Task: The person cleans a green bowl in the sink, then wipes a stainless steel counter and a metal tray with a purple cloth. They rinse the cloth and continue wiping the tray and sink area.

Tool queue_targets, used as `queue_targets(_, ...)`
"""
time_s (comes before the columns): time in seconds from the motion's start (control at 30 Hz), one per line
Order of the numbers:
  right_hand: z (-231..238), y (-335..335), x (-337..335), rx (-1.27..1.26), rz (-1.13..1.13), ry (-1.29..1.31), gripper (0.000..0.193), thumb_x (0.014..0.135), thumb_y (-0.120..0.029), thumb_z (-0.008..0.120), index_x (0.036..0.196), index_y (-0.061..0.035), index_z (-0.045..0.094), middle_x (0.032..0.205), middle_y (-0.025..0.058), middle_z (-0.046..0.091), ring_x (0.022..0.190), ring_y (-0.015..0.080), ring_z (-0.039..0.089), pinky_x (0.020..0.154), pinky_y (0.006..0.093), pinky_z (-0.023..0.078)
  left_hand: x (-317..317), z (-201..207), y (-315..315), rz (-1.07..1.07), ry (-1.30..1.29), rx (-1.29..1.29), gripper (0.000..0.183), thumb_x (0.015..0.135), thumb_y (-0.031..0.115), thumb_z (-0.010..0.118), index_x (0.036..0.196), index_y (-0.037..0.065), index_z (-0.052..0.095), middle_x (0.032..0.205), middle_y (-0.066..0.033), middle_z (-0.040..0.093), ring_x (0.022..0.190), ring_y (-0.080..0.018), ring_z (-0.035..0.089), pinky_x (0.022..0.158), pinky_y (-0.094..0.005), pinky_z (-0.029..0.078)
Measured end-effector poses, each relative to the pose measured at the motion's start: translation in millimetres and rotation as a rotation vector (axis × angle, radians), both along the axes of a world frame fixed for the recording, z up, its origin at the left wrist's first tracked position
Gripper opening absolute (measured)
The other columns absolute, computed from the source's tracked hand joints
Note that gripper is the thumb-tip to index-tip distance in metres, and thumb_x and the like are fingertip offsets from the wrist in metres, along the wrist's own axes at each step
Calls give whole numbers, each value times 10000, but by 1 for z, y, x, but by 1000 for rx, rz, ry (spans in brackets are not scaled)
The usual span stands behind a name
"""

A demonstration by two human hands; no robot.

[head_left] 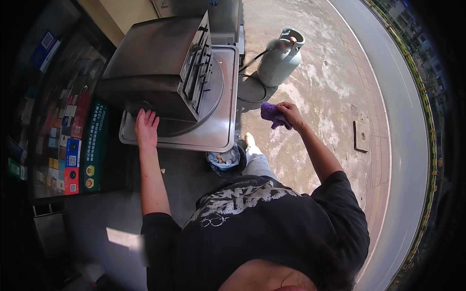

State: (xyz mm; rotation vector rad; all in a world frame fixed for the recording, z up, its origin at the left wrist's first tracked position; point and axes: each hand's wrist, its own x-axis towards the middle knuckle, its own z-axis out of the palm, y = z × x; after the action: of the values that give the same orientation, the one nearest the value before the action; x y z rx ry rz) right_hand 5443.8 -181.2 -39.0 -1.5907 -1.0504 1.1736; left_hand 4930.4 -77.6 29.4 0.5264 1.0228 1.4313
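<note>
Far left, a wall of colourful packs [70, 111], and here's my left hand [147, 130], fingers slightly apart, right by the low edge of the brown metal box [141, 51]; whether it's touching, I can't tell! The box sits on a steel tray [229, 111], a lined bin [239, 169] stands just off the corner, and there's the purple cloth [269, 112], up in the air near the pale gas cylinder [277, 63], bunched and pinched tight in my right hand [290, 115]
</note>
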Motion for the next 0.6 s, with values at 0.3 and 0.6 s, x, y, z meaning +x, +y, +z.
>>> queue_targets(0.3, 75, 409, -59, 349, 357, 30, 238, 896, -116, 525, 1078, -15, 642, 920, 40, 651, 792, 87, 583, 749, 230, 481, 28, 7, 38, 388, -89, -114, 346, 872, 244, 597, 1164, 69, 539, 1025, -80, 574, 969, -214, 548, 856, -376, 460)
queue_targets(0.6, 80, 561, -180, 228, 967, 288, 249, 904, -195, 577, 1061, -11, 636, 893, 15, 634, 827, 59, 553, 734, 235, 465, 53, 32, 43, 807, 36, -52, 151, 927, 169, 548, 1007, 47, 585, 919, -47, 633, 838, -164, 606, 742, -311, 503)
